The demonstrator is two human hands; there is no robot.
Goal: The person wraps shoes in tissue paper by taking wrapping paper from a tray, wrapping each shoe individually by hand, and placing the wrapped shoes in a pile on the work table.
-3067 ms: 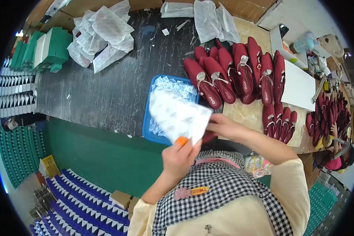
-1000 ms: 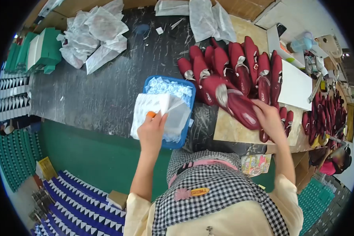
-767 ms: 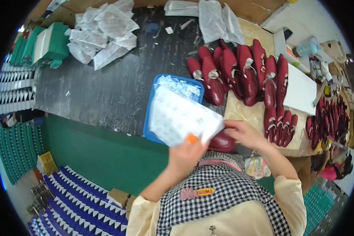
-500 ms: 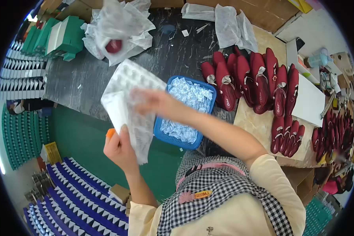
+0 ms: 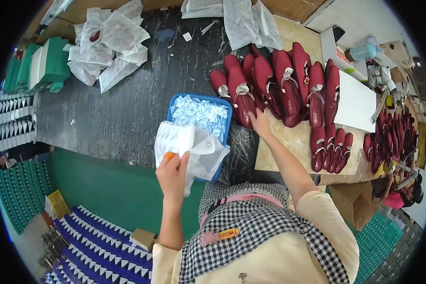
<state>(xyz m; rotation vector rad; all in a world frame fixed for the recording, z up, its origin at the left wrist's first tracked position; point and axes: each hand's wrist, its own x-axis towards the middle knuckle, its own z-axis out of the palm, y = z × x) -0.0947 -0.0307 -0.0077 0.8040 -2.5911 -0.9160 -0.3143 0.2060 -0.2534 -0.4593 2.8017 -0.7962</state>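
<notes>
At L, over 1 blue basket (image 5: 229, 113), we pinch printed white sheets (image 5: 201, 142) (no. unclear) in our L hand (image 5: 172, 173); centrally, 1 maroon shoe (image 5: 242, 97) on tbl., our R hand (image 5: 261, 125) touching its heel, grip unclear; lower R, 4 small shoes (image 5: 328, 147).

Green boxes (image 5: 48, 64) are stacked at the left end of the dark table (image 5: 94, 109), and a white paper scrap (image 5: 187, 36) lies near its far edge. To the right, a dark phone (image 5: 338, 32) sits near a bluish bottle (image 5: 364, 51). An open cardboard box (image 5: 352, 201) stands below, with a person in pink (image 5: 394, 199) beyond.
</notes>
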